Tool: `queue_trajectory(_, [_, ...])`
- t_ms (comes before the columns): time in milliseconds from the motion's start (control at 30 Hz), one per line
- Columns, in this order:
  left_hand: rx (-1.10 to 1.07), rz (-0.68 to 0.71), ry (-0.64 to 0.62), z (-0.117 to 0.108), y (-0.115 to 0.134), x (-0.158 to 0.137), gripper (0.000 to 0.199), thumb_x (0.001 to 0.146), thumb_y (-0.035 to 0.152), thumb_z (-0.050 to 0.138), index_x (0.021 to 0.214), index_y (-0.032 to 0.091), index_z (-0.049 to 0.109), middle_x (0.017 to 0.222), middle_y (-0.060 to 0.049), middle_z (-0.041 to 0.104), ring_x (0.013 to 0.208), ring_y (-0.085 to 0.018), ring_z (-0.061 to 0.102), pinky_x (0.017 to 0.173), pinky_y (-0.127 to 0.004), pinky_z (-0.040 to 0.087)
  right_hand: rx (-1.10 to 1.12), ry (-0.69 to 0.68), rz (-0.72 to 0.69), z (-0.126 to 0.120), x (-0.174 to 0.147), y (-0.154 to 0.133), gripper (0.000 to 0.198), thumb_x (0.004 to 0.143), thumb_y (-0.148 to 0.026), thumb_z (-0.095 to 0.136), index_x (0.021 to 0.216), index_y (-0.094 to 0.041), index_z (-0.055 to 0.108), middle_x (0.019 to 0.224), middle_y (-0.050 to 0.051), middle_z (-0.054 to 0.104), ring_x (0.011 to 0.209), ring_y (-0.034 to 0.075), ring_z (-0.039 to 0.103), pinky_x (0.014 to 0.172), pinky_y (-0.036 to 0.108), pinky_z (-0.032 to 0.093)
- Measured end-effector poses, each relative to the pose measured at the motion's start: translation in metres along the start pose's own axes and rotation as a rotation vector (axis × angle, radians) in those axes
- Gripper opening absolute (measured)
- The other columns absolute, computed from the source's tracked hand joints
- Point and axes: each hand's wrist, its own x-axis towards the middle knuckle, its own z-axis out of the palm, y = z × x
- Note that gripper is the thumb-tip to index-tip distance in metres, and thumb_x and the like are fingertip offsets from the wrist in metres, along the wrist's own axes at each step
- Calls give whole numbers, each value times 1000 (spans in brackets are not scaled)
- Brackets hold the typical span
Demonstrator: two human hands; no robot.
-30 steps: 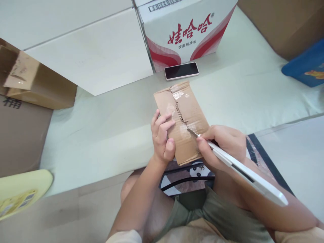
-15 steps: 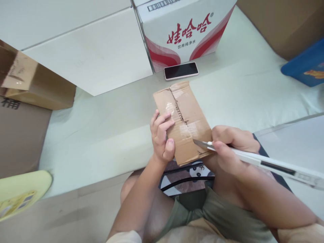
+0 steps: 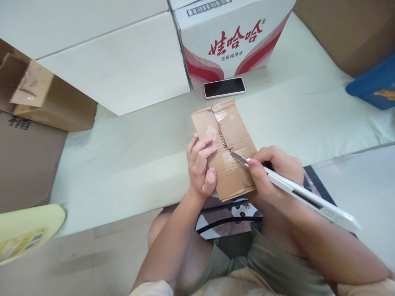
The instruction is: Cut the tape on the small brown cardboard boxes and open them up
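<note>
A small brown cardboard box (image 3: 228,181) is tilted above my lap, with clear tape and a torn, jagged seam down its upper face. My left hand (image 3: 202,166) grips its left edge, thumb near the lower corner and fingers lying over the top. In my right hand (image 3: 274,172) is a white utility knife (image 3: 296,191), its long handle pointing back over my forearm. The blade is out, and its tip is at the seam beside the taped patch, close to the middle of the box. Whether the tip is in the cardboard I cannot tell.
Beyond the box a phone (image 3: 224,87) lies on the pale green cloth (image 3: 138,164). Behind it stand a white and red carton (image 3: 231,45) and white panels (image 3: 123,65). Brown cartons (image 3: 68,102) are at left, a yellow container (image 3: 31,230) at lower left, a blue bin (image 3: 373,86) at right.
My right hand has moved the knife up and left along the box, from near its lower right part to the seam at the middle. My left hand keeps its hold.
</note>
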Motion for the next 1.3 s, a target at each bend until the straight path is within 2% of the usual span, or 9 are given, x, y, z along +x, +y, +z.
queue_trajectory(133, [-34,9,15,0,0,1,37,103,44,35,123,24,59,132,-10,67,132,-28,61,128,-57,33,-11,-11,-23,2,0,1,18,90,-25,69,77,-24,57,57,-5,60,47,11,50,47,26,36])
queue_trajectory(433, [-26,7,24,1,-1,0,37,103,44,35,121,24,60,132,-9,67,132,-27,61,128,-58,35,-15,-54,39,1,3,-4,20,89,-24,70,76,-24,56,56,-6,60,45,11,50,47,26,38])
queue_trajectory(633, [-8,5,15,1,-1,0,36,103,44,35,121,24,59,131,-9,67,133,-27,60,126,-58,37,4,-21,31,3,1,-1,25,89,-22,67,71,-24,49,52,-7,51,43,9,44,45,25,34])
queue_trajectory(800, [-12,4,21,1,-1,-1,36,102,44,35,121,24,59,131,-9,66,132,-27,61,127,-58,36,23,41,73,7,-3,1,19,90,-26,69,76,-24,56,57,-5,59,46,10,48,46,26,35])
queue_trajectory(933, [-11,2,18,1,-1,-1,36,103,44,35,122,24,59,131,-8,66,133,-27,60,127,-58,36,3,0,41,6,-2,1,21,90,-25,69,75,-25,54,57,-5,59,47,11,50,47,27,36])
queue_trajectory(1067, [-9,1,19,1,-1,-1,37,103,43,34,122,24,59,132,-9,66,132,-27,60,127,-58,36,16,-26,30,4,0,0,23,90,-21,67,74,-25,51,54,-7,54,45,10,46,47,27,35])
queue_trajectory(1300, [4,-2,13,1,-1,-1,37,103,44,34,121,24,59,132,-8,66,134,-28,59,127,-59,36,13,-67,29,2,3,-4,21,88,-19,68,76,-25,53,58,-6,57,45,10,45,47,27,34])
